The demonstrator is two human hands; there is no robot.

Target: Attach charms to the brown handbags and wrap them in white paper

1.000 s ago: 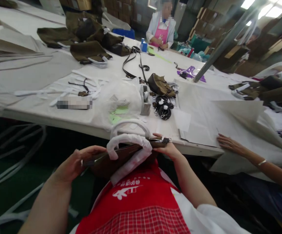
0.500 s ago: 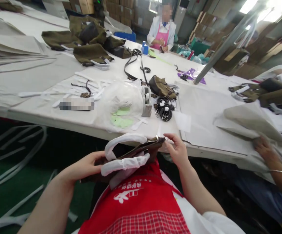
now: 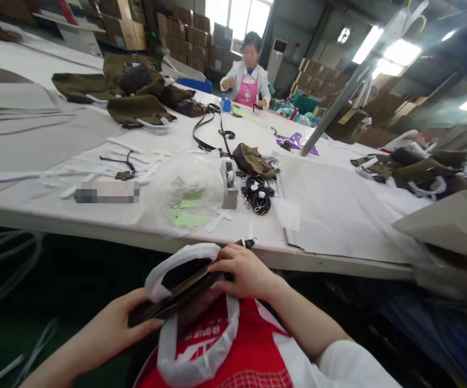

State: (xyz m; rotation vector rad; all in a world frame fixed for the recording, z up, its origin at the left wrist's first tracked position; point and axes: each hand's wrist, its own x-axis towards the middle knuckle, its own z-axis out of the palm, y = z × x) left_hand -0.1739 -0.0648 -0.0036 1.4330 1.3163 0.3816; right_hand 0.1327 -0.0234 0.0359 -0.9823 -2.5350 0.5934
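A dark brown handbag (image 3: 195, 302) is held against the red apron (image 3: 257, 337), just below the table's front edge. Its two handles are wrapped in white: the far handle (image 3: 179, 261) arches up, while the near handle (image 3: 199, 366) hangs down over the apron. My left hand (image 3: 126, 323) grips the bag's left end, thumb on the near side. Toward the right end, my right hand (image 3: 247, 272) is closed over the top edge with fingers curled onto it. A small metal ring (image 3: 254, 241) sticks out past that hand at the bag's corner. The bag's underside is hidden.
On the table (image 3: 330, 199) lie a clear plastic bag (image 3: 193, 188) with green paper, a tape dispenser (image 3: 230, 183), coiled black straps (image 3: 259, 196) and olive bags (image 3: 136, 108). A metal pole (image 3: 334, 110) rises at right. A co-worker in a pink apron (image 3: 247, 92) stands across.
My right hand has shifted left from the bag's corner onto its top edge. The near handle has dropped down over the apron. The view has tilted upward.
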